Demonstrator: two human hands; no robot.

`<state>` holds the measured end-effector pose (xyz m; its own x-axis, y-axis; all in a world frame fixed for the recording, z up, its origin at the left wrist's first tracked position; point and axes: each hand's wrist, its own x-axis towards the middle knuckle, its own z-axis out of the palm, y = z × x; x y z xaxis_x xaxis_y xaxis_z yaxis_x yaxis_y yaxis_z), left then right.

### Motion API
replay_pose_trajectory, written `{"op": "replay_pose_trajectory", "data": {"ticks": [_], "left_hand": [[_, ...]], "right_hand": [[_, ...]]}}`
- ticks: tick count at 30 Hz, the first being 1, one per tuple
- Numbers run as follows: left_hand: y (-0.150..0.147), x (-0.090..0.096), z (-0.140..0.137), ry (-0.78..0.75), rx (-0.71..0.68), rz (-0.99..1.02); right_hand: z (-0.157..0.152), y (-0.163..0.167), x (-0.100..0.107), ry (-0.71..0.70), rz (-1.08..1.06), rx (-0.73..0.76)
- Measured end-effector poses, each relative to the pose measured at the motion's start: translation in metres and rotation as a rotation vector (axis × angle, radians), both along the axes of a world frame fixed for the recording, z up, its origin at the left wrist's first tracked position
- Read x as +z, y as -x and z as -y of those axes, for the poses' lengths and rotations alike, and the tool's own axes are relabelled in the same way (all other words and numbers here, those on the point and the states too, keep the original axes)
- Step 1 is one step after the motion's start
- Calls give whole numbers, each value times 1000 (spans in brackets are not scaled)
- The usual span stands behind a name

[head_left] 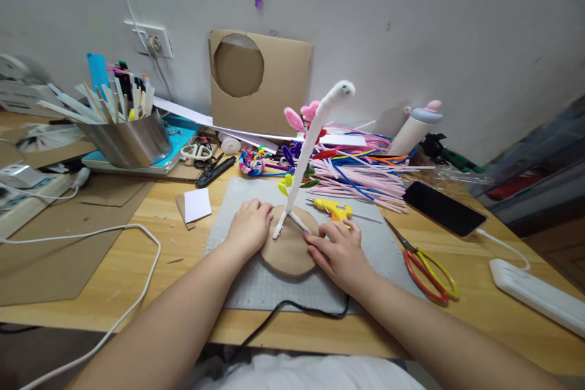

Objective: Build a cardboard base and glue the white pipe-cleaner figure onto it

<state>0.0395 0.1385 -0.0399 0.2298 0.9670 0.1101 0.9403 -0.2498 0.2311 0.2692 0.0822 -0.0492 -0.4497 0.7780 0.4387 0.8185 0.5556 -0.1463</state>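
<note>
A grey mat [249, 291] lies on the wooden tabletop [168, 213], bearing a round cardboard disc [290, 256]. On that stands a forked white fuzzy stem [302, 164], leaning toward one o'clock. The left hand [249, 226], at nine, and right hand [338, 250], at three, touch the disc's rim, fingers curled; whether they grip, I cannot tell.

Soft light casts faint shadows on the wall [457, 30]; the right edge blurs.
</note>
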Motion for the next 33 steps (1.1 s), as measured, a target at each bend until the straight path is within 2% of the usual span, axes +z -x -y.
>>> {"op": "replay_pose_trajectory", "data": {"ticks": [8, 15, 18, 22, 24, 28, 31, 33], "left_hand": [[0, 0, 0, 8, -8, 5], [2, -7, -5, 4, -26, 78], [4, -10, -8, -8, -32, 141], [5, 4, -6, -101, -33, 285], [4, 18, 1, -167, -66, 380], [-7, 39, 23, -196, -305, 534], [-18, 38, 38, -189, -431, 622], [-24, 34, 43, -203, -428, 659]], "right_hand": [[3, -7, -4, 15, -103, -19], [-3, -5, 2, 231, -220, -87], [-5, -2, 6, 263, -239, -111], [-4, 1, 18, 265, -454, -26], [-2, 4, 26, 373, -659, 20], [0, 21, 40, 812, -1137, -23], [3, 36, 45, 1109, -1406, -49], [3, 43, 45, 1202, -1510, -35]]}}
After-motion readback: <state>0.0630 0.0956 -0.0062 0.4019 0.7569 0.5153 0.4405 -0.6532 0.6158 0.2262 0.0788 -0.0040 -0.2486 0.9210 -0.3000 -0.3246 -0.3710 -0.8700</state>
